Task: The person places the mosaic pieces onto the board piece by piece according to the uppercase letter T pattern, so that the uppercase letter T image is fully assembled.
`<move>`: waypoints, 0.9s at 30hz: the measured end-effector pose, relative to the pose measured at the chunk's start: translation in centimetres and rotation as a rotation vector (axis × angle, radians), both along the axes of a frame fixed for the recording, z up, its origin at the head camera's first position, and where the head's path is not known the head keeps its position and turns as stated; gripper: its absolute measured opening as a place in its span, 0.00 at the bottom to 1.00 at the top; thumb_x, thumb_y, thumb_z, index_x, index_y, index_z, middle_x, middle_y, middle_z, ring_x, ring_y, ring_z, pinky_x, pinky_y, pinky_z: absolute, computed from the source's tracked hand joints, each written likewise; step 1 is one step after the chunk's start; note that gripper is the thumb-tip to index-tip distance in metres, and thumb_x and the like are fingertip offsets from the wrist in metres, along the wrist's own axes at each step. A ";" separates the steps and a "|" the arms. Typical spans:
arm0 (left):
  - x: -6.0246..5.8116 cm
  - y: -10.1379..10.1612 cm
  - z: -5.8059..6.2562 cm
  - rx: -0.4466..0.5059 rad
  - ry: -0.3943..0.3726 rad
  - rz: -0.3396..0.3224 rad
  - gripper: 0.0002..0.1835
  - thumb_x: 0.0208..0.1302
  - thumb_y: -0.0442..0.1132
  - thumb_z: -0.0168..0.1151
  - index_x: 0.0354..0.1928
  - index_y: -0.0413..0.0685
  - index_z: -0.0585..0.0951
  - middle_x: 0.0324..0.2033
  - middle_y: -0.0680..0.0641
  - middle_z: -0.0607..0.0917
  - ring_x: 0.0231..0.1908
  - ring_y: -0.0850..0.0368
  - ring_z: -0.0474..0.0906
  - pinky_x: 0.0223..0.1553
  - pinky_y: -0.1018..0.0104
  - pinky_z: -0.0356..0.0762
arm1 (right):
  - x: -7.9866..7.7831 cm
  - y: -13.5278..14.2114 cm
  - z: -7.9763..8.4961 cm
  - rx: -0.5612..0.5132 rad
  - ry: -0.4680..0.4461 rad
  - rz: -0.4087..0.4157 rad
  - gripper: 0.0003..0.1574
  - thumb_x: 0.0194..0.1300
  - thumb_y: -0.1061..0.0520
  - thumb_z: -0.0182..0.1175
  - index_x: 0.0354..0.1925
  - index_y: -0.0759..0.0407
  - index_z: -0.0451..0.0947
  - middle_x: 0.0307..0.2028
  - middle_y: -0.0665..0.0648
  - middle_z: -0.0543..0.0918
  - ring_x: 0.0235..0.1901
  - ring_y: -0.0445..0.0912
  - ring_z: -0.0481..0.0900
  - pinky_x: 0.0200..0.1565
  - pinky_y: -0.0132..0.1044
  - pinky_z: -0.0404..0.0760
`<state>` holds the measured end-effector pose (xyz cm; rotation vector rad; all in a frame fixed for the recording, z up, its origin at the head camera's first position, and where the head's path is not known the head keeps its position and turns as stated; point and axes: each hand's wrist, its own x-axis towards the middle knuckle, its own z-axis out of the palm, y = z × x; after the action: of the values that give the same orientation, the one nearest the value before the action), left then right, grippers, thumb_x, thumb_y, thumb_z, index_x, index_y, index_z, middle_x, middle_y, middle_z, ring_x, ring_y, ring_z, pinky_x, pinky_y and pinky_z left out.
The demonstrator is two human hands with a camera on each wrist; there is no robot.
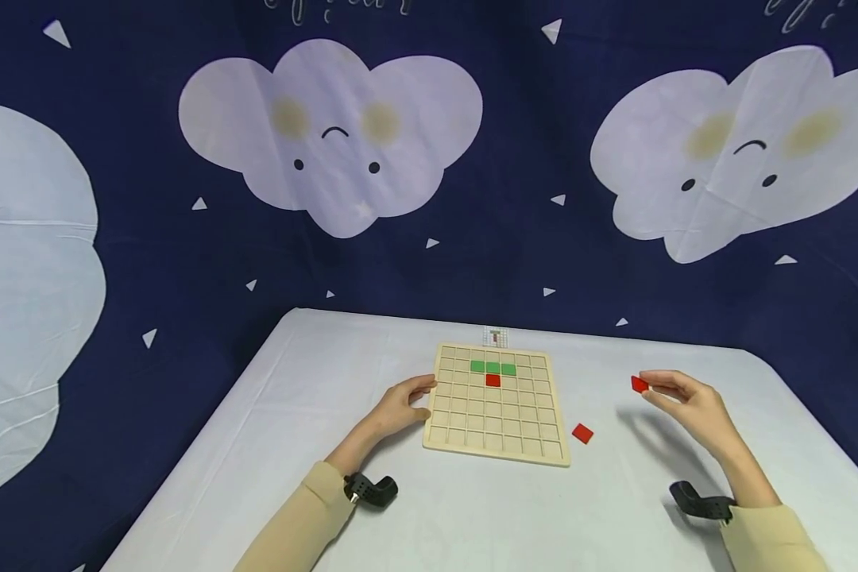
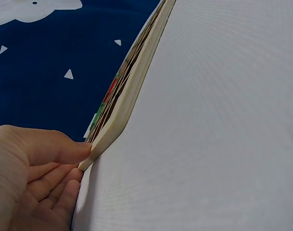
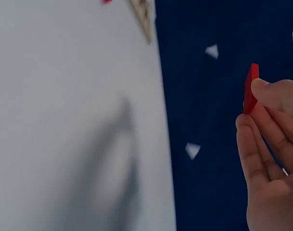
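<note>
A square wooden grid board (image 1: pixel 496 458) lies on the table. Three green tiles (image 1: pixel 493 368) form a row near its far side, and one red tile (image 1: pixel 492 381) sits just below the middle one. With thumb and fingertips spread along the board's left edge, my left hand (image 1: pixel 397 407) touches it. To the right of the board, my right hand (image 1: pixel 695 407) pinches a red square tile (image 3: pixel 251 89) between thumb and fingers, raised above the table. Another red square tile (image 1: pixel 582 433) lies loose by the board's right edge.
A small printed card (image 1: pixel 496 337) with a grid pattern lies behind the board. White cloth covers the table (image 1: pixel 472 516). Beyond the table's far edge hangs a dark blue curtain (image 1: pixel 515 262) with clouds and triangles.
</note>
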<state>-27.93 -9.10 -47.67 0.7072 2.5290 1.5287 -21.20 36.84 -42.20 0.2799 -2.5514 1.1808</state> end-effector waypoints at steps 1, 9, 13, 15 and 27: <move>0.0 0.0 0.0 0.002 0.000 0.000 0.35 0.51 0.21 0.62 0.64 0.30 0.66 0.57 0.37 0.75 0.59 0.46 0.69 0.62 0.63 0.67 | -0.5 -0.6 0.3 -0.018 0.003 0.014 0.24 0.61 0.55 0.64 0.53 0.65 0.76 0.44 0.44 0.82 0.41 0.26 0.76 0.39 0.17 0.76; 0.0 0.0 -0.1 0.019 -0.007 0.000 0.35 0.50 0.20 0.61 0.64 0.31 0.66 0.57 0.37 0.74 0.59 0.46 0.70 0.62 0.65 0.67 | -4.0 -7.5 0.9 -0.175 0.000 0.162 0.24 0.61 0.57 0.64 0.54 0.68 0.75 0.47 0.63 0.81 0.42 0.34 0.80 0.42 0.23 0.80; -0.2 0.2 -0.1 0.015 -0.016 0.005 0.35 0.50 0.20 0.62 0.64 0.32 0.66 0.58 0.38 0.74 0.59 0.47 0.69 0.62 0.66 0.67 | -5.1 -10.9 0.6 -0.242 -0.034 0.231 0.24 0.61 0.58 0.64 0.52 0.69 0.76 0.47 0.65 0.81 0.41 0.38 0.81 0.43 0.26 0.81; -0.2 0.3 -0.1 0.015 -0.012 0.003 0.35 0.51 0.20 0.62 0.64 0.31 0.66 0.57 0.37 0.74 0.59 0.46 0.69 0.62 0.66 0.67 | -5.5 -12.4 0.5 -0.246 -0.047 0.249 0.24 0.61 0.57 0.65 0.52 0.69 0.76 0.46 0.65 0.81 0.40 0.39 0.81 0.43 0.27 0.81; -0.2 0.2 -0.1 0.038 -0.004 0.002 0.35 0.50 0.18 0.62 0.63 0.29 0.66 0.57 0.35 0.74 0.59 0.44 0.69 0.63 0.62 0.67 | -6.3 -17.1 -0.7 -0.291 -0.110 0.325 0.23 0.61 0.57 0.64 0.53 0.66 0.76 0.47 0.63 0.81 0.43 0.46 0.80 0.42 0.32 0.82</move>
<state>-28.09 -8.93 -47.77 0.7057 2.5055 1.5808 -27.53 19.78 -42.95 0.5898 -2.4403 1.7080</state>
